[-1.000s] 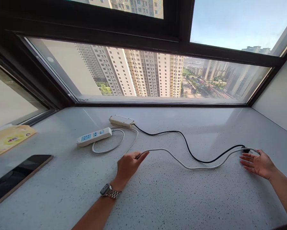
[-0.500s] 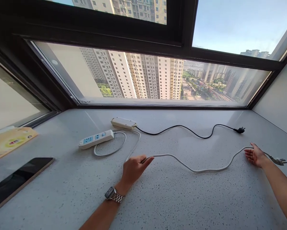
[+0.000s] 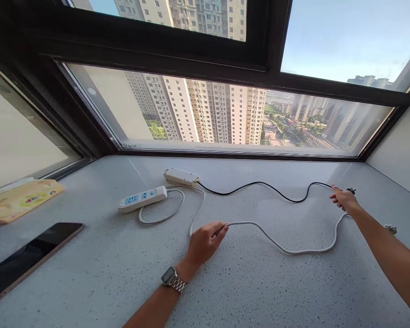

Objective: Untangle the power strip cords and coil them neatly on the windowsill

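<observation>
My left hand (image 3: 206,241), with a watch (image 3: 173,279) on its wrist, is closed around the white power cord (image 3: 302,251). That cord runs from a white power strip (image 3: 143,199), loops behind my left hand and curves away to the right. Its plug (image 3: 391,229) shows just beyond my right forearm, which hides part of the cord. My right hand (image 3: 344,199) has its fingers around the black power cord (image 3: 283,197), close to the black plug (image 3: 351,191). The other end of the black cord enters a cream-white oblong box (image 3: 181,176) behind the strip.
A phone (image 3: 30,259) lies on the speckled sill (image 3: 259,291) at the left. Behind it is a yellow tissue pack (image 3: 27,200). A dark window frame (image 3: 225,156) bounds the sill at the back, and a white wall (image 3: 399,155) stands at the right.
My right hand has let go of the white cord near its plug and moved up and left to the black cord. My left hand keeps its hold. The view has shifted slightly.
</observation>
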`<control>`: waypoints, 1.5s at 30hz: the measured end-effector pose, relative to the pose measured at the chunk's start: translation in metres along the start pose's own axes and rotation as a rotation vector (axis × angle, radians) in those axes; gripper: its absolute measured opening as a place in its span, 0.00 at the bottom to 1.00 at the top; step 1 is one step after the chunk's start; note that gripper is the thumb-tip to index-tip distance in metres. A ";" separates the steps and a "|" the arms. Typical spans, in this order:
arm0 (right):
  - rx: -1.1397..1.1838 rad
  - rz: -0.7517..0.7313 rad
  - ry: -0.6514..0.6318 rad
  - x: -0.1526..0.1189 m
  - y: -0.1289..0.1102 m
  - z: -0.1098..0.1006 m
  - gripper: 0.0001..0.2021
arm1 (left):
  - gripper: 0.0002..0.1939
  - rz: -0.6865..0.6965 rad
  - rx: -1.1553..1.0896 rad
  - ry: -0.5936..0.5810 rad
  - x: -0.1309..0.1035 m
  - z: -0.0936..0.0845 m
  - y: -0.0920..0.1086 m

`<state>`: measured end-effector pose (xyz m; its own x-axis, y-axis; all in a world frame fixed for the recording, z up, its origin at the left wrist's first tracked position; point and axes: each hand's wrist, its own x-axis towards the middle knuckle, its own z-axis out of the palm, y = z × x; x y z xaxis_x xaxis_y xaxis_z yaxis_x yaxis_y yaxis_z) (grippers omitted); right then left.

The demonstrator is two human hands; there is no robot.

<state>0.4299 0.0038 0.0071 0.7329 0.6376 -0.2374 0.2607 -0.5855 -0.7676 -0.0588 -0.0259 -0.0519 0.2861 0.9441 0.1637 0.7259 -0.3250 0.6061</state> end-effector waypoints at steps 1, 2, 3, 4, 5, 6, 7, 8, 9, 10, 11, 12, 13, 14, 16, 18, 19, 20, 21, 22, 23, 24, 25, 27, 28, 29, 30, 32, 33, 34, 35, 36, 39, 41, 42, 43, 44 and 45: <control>-0.003 0.025 -0.050 -0.003 -0.006 0.015 0.21 | 0.23 0.027 -0.032 -0.042 0.000 0.001 0.001; 0.007 0.052 -0.100 -0.007 -0.011 0.030 0.23 | 0.22 0.047 -0.050 -0.080 0.001 0.002 0.001; 0.011 0.073 -0.145 -0.009 -0.016 0.044 0.23 | 0.21 0.059 -0.057 -0.112 0.003 0.003 0.001; 0.019 0.084 -0.176 -0.011 -0.019 0.058 0.22 | 0.21 0.062 -0.060 -0.139 0.004 0.004 0.001; 0.027 0.089 -0.194 -0.012 -0.023 0.070 0.20 | 0.20 0.057 -0.064 -0.160 0.007 0.004 0.001; 0.034 0.087 -0.199 -0.012 -0.027 0.080 0.18 | 0.20 0.046 -0.071 -0.175 0.009 0.005 0.002; 0.039 0.080 -0.194 -0.011 -0.031 0.089 0.16 | 0.20 0.035 -0.083 -0.185 0.012 0.006 0.003; 0.041 0.073 -0.180 -0.008 -0.036 0.095 0.15 | 0.19 0.027 -0.097 -0.192 0.016 0.008 0.005; 0.035 0.068 -0.163 -0.006 -0.040 0.099 0.15 | 0.19 0.018 -0.107 -0.197 0.020 0.010 0.008; 0.023 0.069 -0.144 -0.003 -0.043 0.101 0.15 | 0.19 0.009 -0.110 -0.197 0.023 0.014 0.012; 0.004 0.074 -0.124 -0.002 -0.046 0.102 0.15 | 0.19 0.001 -0.108 -0.194 0.027 0.018 0.016; -0.018 0.081 -0.104 -0.001 -0.046 0.103 0.15 | 0.19 -0.005 -0.105 -0.196 0.030 0.023 0.021; -0.039 0.089 -0.084 -0.001 -0.045 0.103 0.15 | 0.18 -0.005 -0.108 -0.205 0.033 0.028 0.026; -0.051 0.091 -0.064 -0.003 -0.043 0.102 0.14 | 0.18 0.005 -0.120 -0.217 0.035 0.034 0.032; -0.036 0.079 -0.025 -0.010 -0.036 0.101 0.11 | 0.17 0.045 -0.179 -0.232 0.037 0.045 0.044; 0.031 0.053 -0.004 -0.017 -0.032 0.100 0.09 | 0.17 0.088 -0.251 -0.202 0.040 0.051 0.056; 0.083 0.037 -0.001 -0.020 -0.034 0.098 0.09 | 0.17 0.104 -0.287 -0.169 0.042 0.051 0.063; 0.148 0.019 -0.003 -0.022 -0.038 0.096 0.09 | 0.18 0.113 -0.325 -0.126 0.044 0.050 0.069; 0.223 -0.003 -0.008 -0.025 -0.045 0.094 0.09 | 0.18 0.122 -0.367 -0.077 0.047 0.046 0.076; 0.306 -0.031 -0.013 -0.029 -0.054 0.091 0.10 | 0.18 0.131 -0.412 -0.020 0.051 0.041 0.083; 0.394 -0.067 -0.017 -0.033 -0.065 0.087 0.10 | 0.17 0.139 -0.457 0.045 0.056 0.035 0.090; 0.482 -0.109 -0.021 -0.039 -0.078 0.084 0.10 | 0.17 0.145 -0.500 0.116 0.060 0.027 0.097; 0.563 -0.154 -0.026 -0.047 -0.090 0.081 0.10 | 0.17 0.151 -0.535 0.188 0.064 0.019 0.103; 0.694 -0.249 -0.049 -0.068 -0.110 0.077 0.09 | 0.17 0.166 -0.586 0.300 0.071 0.004 0.113; 0.739 -0.296 -0.072 -0.081 -0.118 0.077 0.09 | 0.18 0.165 -0.611 0.331 0.074 -0.003 0.116; 0.772 -0.338 -0.102 -0.096 -0.123 0.078 0.08 | 0.19 0.152 -0.643 0.339 0.076 -0.009 0.119; 0.793 -0.382 -0.143 -0.112 -0.126 0.081 0.06 | 0.20 0.124 -0.689 0.323 0.077 -0.013 0.120; 0.794 -0.483 -0.253 -0.144 -0.126 0.090 0.05 | 0.23 0.022 -0.837 0.222 0.081 -0.020 0.118; 0.760 -0.565 -0.334 -0.160 -0.123 0.096 0.06 | 0.25 -0.043 -0.947 0.144 0.082 -0.023 0.116; 0.695 -0.646 -0.413 -0.175 -0.119 0.103 0.07 | 0.26 -0.107 -1.076 0.062 0.084 -0.026 0.113; 0.600 -0.733 -0.497 -0.190 -0.114 0.110 0.08 | 0.27 -0.163 -1.217 -0.005 0.086 -0.029 0.109; 0.488 -0.817 -0.575 -0.203 -0.109 0.117 0.09 | 0.28 -0.213 -1.356 -0.038 0.087 -0.034 0.104; 0.190 -0.972 -0.735 -0.232 -0.097 0.132 0.11 | 0.22 -0.356 -1.682 0.128 0.088 -0.057 0.086; 0.056 -1.029 -0.803 -0.240 -0.093 0.133 0.13 | 0.19 -0.423 -1.849 0.308 0.085 -0.076 0.073; 0.008 -1.047 -0.821 -0.240 -0.093 0.131 0.13 | 0.18 -0.437 -1.936 0.359 0.083 -0.084 0.068; -0.028 -1.054 -0.826 -0.240 -0.093 0.126 0.13 | 0.18 -0.436 -2.023 0.383 0.081 -0.092 0.064; -0.058 -1.047 -0.828 -0.237 -0.094 0.120 0.12 | 0.17 -0.425 -2.099 0.386 0.078 -0.098 0.062; -0.084 -1.025 -0.829 -0.234 -0.095 0.112 0.12 | 0.16 -0.416 -2.157 0.384 0.076 -0.103 0.061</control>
<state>0.1628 -0.0337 0.0691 -0.4098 0.9054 0.1106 0.5230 0.3326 -0.7848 -0.0574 0.0319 0.0773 0.0514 0.9728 -0.2257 -0.9552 0.1139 0.2733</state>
